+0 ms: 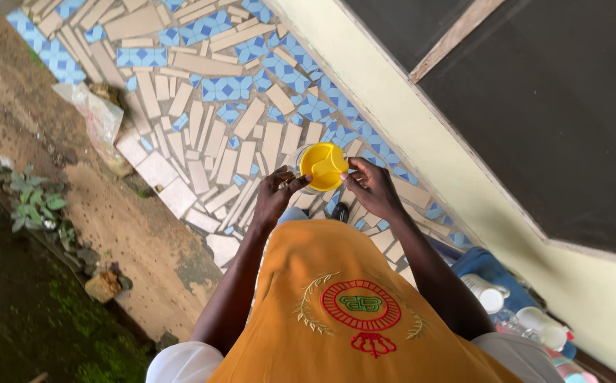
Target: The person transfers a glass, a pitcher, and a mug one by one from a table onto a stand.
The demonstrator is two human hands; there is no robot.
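Held out over the tiled floor [202, 135], just past both sets of fingertips: a clear jar [302, 172] with a yellow lid [323, 165]. Only the lid's top and a sliver of clear wall at its left edge visible; body hidden below the lid, so contents impossible to make out. Lid facing straight up at the camera, jar's long axis running down and away from view, upright or nearly so. Raised divider curving across the lid's face.

Left hand [274, 198] at the jar's near-left side, fingers curled and pinching the wall and rim, thumb tip against the lid's edge. Right hand [370, 188] at the near-right side, fingers bent together, fingertips pressed to the lid's rim; palm hidden. Hard to tell whether the lid sits fully on.

Beyond the right elbow, cut off at the frame's edge: white-capped bottles [489, 294] on blue cloth [482, 264]. Well left of the fingers, a crumpled plastic bag [99, 117].
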